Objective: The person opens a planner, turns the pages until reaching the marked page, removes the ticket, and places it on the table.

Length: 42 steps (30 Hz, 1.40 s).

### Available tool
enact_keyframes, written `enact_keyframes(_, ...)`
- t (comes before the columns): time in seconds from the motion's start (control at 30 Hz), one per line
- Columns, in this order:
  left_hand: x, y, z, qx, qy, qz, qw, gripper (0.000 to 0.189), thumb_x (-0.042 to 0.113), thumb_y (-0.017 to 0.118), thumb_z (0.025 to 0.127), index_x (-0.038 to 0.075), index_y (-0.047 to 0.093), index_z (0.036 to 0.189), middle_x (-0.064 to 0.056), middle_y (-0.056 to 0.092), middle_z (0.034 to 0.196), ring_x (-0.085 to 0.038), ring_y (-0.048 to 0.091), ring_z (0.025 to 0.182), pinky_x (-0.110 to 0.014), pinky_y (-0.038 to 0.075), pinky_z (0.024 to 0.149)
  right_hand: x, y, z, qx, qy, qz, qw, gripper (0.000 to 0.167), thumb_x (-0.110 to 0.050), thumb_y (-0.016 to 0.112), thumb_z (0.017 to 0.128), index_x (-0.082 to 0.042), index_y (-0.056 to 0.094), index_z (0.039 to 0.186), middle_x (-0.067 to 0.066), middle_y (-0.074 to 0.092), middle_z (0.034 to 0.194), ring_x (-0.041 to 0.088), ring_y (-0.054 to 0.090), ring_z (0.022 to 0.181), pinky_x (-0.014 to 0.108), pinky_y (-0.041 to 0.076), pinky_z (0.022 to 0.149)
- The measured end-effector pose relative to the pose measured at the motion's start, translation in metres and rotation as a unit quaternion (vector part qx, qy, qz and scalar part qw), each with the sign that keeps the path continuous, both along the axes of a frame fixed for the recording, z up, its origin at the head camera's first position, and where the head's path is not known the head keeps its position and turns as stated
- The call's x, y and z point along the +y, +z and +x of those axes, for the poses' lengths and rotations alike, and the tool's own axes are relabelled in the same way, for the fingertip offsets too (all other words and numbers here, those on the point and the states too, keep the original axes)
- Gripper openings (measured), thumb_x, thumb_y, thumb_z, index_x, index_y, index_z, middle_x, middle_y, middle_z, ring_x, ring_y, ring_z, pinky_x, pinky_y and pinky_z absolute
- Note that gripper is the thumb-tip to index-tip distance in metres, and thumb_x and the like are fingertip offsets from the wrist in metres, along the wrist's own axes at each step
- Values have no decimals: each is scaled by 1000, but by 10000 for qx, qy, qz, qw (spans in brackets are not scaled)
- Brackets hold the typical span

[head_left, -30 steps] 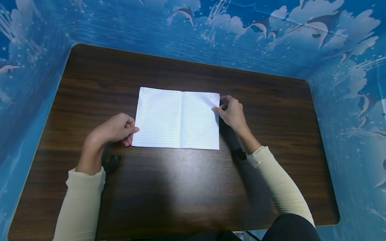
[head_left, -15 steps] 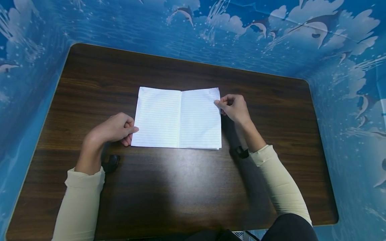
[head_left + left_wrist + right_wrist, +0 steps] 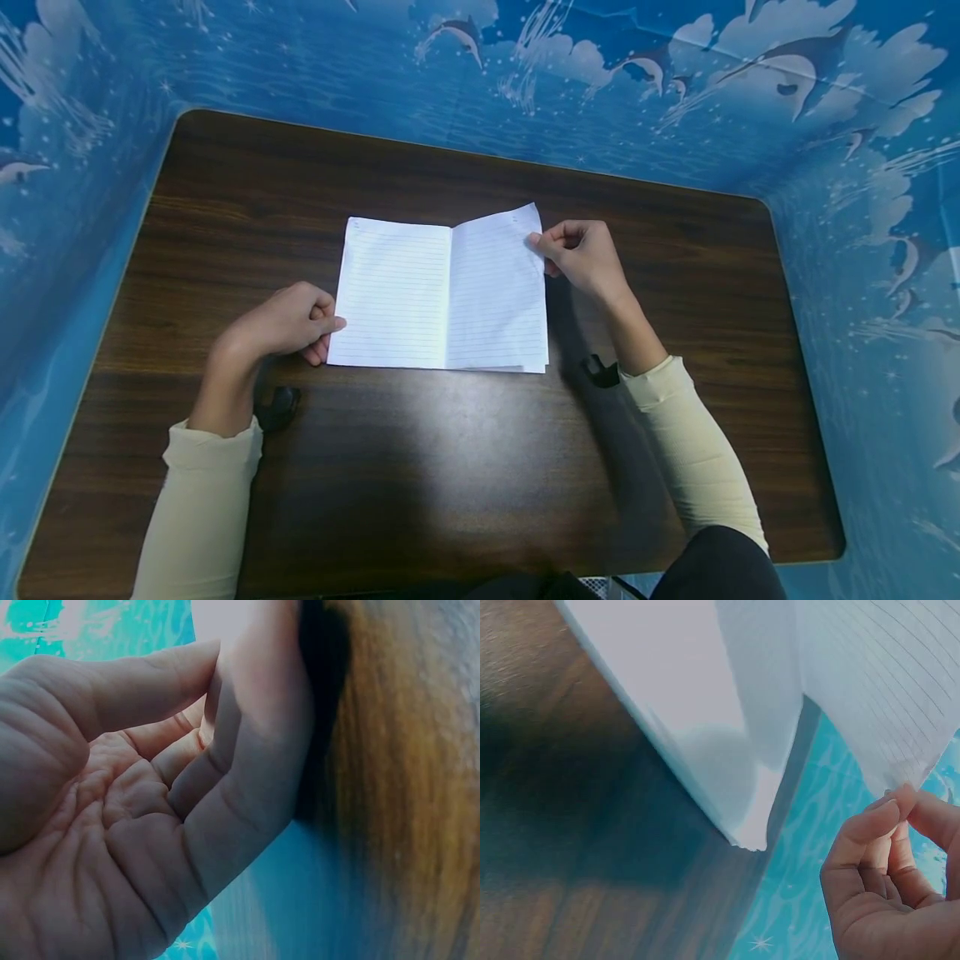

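An open lined notebook (image 3: 393,292) lies on the dark wooden table. My left hand (image 3: 296,321) pinches its left edge near the lower corner, thumb on top of the page and fingers curled beneath. In the left wrist view the left hand (image 3: 172,765) shows thumb and index finger meeting at the white paper. On the other side my right hand (image 3: 588,254) pinches the upper right part of a single page (image 3: 495,283), which is lifted and bends upward. The right wrist view shows this raised page (image 3: 885,690) between thumb and finger, apart from the pages (image 3: 705,750) below.
The brown table (image 3: 480,475) has rounded corners and borders a blue wall covering (image 3: 337,75) printed with dolphins. Dark wrist-worn devices show below the left wrist (image 3: 277,408) and beside the right wrist (image 3: 600,371).
My right hand has taken hold of the right page at its outer edge and raised it, its top corner rising and bending inward. The left hand stays at the left edge.
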<state>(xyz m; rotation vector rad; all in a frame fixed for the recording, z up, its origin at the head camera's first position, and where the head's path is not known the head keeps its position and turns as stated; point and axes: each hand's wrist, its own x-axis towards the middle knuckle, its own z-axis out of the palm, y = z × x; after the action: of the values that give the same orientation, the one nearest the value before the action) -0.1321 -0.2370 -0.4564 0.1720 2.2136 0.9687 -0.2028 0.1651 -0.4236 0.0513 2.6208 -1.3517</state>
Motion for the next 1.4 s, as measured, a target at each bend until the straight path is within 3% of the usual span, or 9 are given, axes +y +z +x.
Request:
enact_keyframes(0.2,1,0,0,13,27,-40,10000,23,12,62,110,-3,64,92,-9,69,73,-19,68,62,-29,59,64,-5,8,-2,51,86,-79,9999,29,-28,76,102,1,78,101,4,69,77,14,64,63,25,61,66)
enact_keyframes(0.57,0,1,1,123,-56,-118,9998,21,12,62,110,-2,61,94,-9,69,73,-19,68,62,-31,59,64,-23,21,-4,206,237,-452,9985,28,-28,78,100,1,78,97,1,67,67,25,66,62,26,58,62)
enact_keyframes(0.8,0,3,2,134,-50,-92,9999,22,11,60,110,-2,60,92,-9,69,71,-19,67,60,-31,58,64,-40,26,-6,175,366,-886,9952,25,-24,78,101,1,78,96,1,66,64,13,62,57,26,55,61)
enact_keyframes(1.0,0,1,2,110,-67,-47,9999,22,11,60,110,-2,59,92,-9,70,72,-18,67,60,-30,58,62,-59,28,-7,201,514,-1155,9918,24,-21,77,101,2,78,96,1,67,66,13,63,57,25,56,60)
enact_keyframes(1.4,0,-1,1,123,-134,-91,9998,24,13,60,110,-1,59,90,-8,70,70,-18,68,59,-32,58,62,-102,26,-6,-319,532,-2288,9715,18,-16,76,102,1,75,97,2,68,68,12,66,58,27,63,65)
